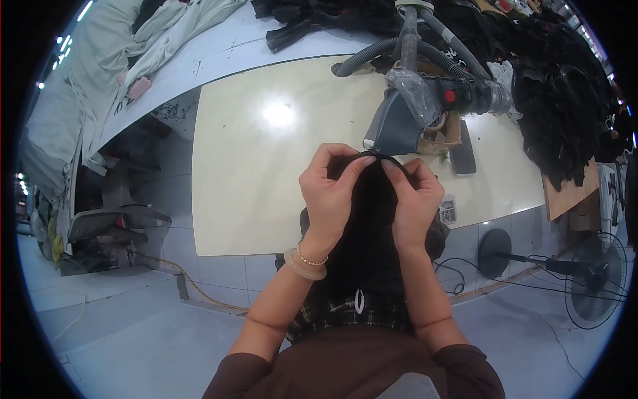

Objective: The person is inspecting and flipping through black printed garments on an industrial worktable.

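A piece of black cloth (372, 219) hangs from both my hands over the near edge of the table and down toward my lap. My left hand (332, 189) pinches its top edge between thumb and fingers. On the other side of that edge, my right hand (415, 199) pinches it the same way. Between the hands the cloth's edge meets the tip of a dark grey machine head (395, 124), which reaches down from above. Whether the edge sits in the machine's tip or only touches it, I cannot tell.
A cream table (252, 173) spreads ahead. Behind the machine stand a cardboard box (446, 136) and a dark phone-like slab (463, 151). A small clear case (448, 209) lies near the right hand. Black garments (561, 100) heap at right, a standing fan (595, 282) below, a chair (113, 219) at left.
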Demonstrator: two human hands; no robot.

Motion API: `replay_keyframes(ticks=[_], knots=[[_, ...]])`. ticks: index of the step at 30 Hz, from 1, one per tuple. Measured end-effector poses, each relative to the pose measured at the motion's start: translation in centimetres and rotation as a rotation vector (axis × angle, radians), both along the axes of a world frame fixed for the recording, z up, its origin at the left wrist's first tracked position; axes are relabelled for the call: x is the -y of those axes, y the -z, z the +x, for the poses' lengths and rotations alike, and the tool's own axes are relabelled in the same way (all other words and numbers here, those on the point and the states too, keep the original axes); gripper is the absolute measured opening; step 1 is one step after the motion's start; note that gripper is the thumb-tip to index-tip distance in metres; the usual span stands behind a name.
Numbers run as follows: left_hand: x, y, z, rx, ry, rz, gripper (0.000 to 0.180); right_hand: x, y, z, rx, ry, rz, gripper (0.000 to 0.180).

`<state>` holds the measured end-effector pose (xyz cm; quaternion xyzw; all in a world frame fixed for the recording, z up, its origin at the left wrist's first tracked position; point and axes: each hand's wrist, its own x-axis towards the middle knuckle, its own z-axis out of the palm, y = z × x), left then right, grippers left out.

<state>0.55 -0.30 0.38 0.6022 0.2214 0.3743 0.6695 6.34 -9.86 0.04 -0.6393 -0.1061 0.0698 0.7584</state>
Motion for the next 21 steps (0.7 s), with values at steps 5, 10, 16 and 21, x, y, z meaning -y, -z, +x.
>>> replay_keyframes(ticks=[5, 10, 16, 21], knots=[[-0.4, 0.2, 0.3, -0.048, -0.061, 0.165, 0.016, 0.6, 0.4, 0.2, 0.014, -0.01, -0.024, 0.028], [-1.7, 1.4, -0.7, -0.119, -0.044, 0.486, 0.021, 1.9, 1.0, 0.7, 0.15, 0.005, -0.112, 0.018], [-2.1, 1.3, -2.7, -0.235, -0.027, 0.494, 0.023, 3.8, 1.4, 0.7, 0.355, -0.088, -0.204, 0.021], [-3.0, -2.4, -7.0, -0.341, 0.406, -0.129, 0.024, 7.8, 1.5, 1.4, 0.806, -0.479, -0.909, 0.082]])
